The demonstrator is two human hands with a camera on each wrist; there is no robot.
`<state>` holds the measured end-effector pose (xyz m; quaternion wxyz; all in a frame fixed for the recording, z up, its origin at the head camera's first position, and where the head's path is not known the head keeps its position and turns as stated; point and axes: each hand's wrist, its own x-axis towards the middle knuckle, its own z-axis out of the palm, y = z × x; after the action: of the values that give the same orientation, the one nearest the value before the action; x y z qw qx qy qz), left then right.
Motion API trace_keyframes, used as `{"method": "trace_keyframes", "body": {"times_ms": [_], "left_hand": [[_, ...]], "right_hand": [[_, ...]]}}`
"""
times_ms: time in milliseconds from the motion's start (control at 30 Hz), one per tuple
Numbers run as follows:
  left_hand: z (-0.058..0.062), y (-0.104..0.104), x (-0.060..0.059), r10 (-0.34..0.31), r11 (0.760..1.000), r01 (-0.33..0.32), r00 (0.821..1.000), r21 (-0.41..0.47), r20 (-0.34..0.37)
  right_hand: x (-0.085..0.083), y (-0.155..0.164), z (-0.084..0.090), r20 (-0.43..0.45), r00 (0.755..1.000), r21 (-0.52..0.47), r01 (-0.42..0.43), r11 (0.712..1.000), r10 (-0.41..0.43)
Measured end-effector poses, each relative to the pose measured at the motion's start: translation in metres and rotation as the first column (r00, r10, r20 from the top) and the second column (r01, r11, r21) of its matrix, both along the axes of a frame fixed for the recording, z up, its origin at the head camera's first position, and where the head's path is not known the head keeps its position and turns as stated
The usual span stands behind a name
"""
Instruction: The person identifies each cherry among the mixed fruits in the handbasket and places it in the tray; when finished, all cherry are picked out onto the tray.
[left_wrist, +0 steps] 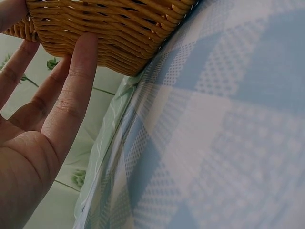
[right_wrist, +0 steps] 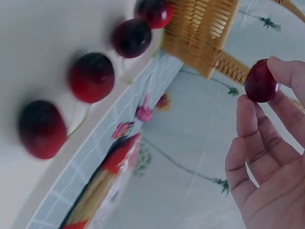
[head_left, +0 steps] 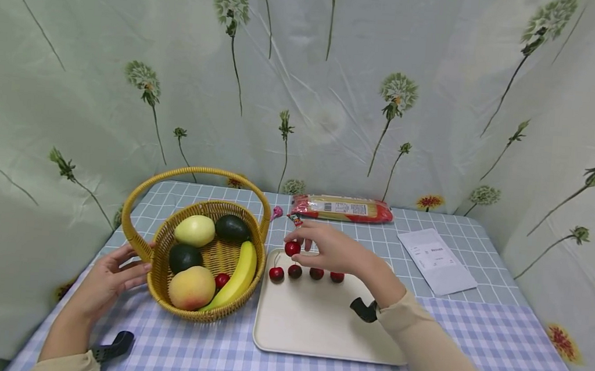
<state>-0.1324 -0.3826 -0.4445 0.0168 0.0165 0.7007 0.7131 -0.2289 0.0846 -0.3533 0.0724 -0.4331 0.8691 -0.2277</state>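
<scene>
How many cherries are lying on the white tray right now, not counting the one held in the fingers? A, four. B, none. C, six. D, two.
A: the head view shows four cherries in a row along the far edge of the tray, while the right hand pinches a fifth cherry above them.
</scene>
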Motion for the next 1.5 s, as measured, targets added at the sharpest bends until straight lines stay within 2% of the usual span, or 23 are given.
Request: {"method": "trace_keyframes", "body": {"times_ms": [400, 833, 1100, 1267, 1500], "left_hand": [[-0.002, -0.002, 0.000, -0.008, 1.000, 0.008, 1.000, 0.004, 0.000], [-0.004, -0.002, -0.002, -0.016, 1.000, 0.016, 1.000, 0.000, -0.016], [-0.004, -0.002, -0.001, -0.010, 1.000, 0.011, 1.000, 0.008, -0.014], [-0.005, -0.002, 0.000, -0.008, 1.000, 0.008, 1.000, 0.012, -0.024], [-0.003, -0.002, -0.001, 0.001, 1.000, -0.001, 1.000, 0.000, 0.001]], "right_hand": [[0.002, 0.044, -0.019, -0.005, 0.996, -0.020, 0.089, 0.996, -0.089], [-0.001, 0.096, -0.043, 0.043, 0.964, -0.020, 0.263, 0.965, -0.262], [-0.001, 0.110, -0.055, 0.065, 0.949, 0.006, 0.307, 0.952, -0.307], [-0.001, 0.114, -0.062, 0.103, 0.939, 0.046, 0.324, 0.945, -0.327], [0.003, 0.117, -0.069, 0.176, 0.923, 0.065, 0.336, 0.940, -0.342]]}}
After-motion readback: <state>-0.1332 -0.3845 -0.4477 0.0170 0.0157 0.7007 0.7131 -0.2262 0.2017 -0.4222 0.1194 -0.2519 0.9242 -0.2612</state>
